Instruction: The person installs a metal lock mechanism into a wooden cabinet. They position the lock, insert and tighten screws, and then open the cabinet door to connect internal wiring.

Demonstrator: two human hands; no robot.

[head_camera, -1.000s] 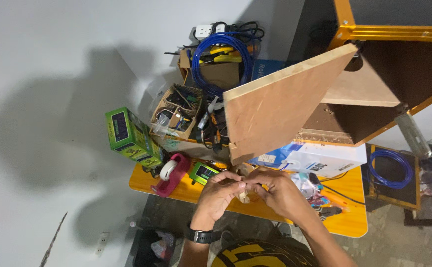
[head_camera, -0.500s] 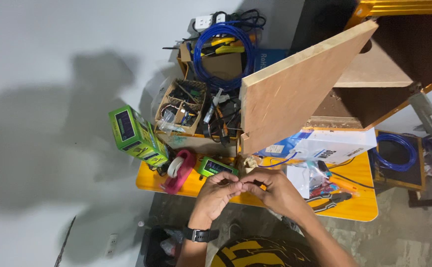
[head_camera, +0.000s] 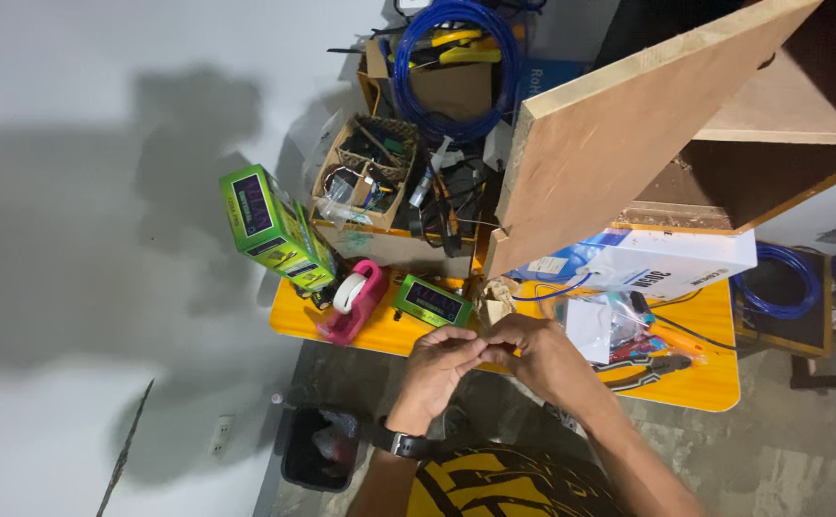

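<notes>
- Since the earlier frames our view had drifted, so the plywood board [head_camera: 628, 134] sat higher and further right in the picture, while our two hands had stayed pressed together at the near edge of the yellow table [head_camera: 695, 378].
- Our left hand [head_camera: 437, 369], a dark watch [head_camera: 401, 442] on its wrist, was curled with its fingertips meeting those of our right hand [head_camera: 537, 359].
- Both hands were pinched closed on something very small between the fingertips; it was too small and too hidden for us to tell what it was.
- That pinched spot lay just over the table's front edge, right beside the flat green meter [head_camera: 432, 302].
- To the left of the meter lay a pink tape dispenser [head_camera: 353, 299], and beyond it a green box [head_camera: 274, 228] leaned tilted.
- Behind them stood an open cardboard box [head_camera: 365, 182] full of wires and parts, with a coil of blue cable [head_camera: 451, 67] above it.
- To the right of our hands we saw a white carton [head_camera: 667, 260], a clear plastic bag [head_camera: 595, 321] and pliers [head_camera: 652, 369] on the table.
- Below the table stood a small black bin [head_camera: 317, 450].
</notes>
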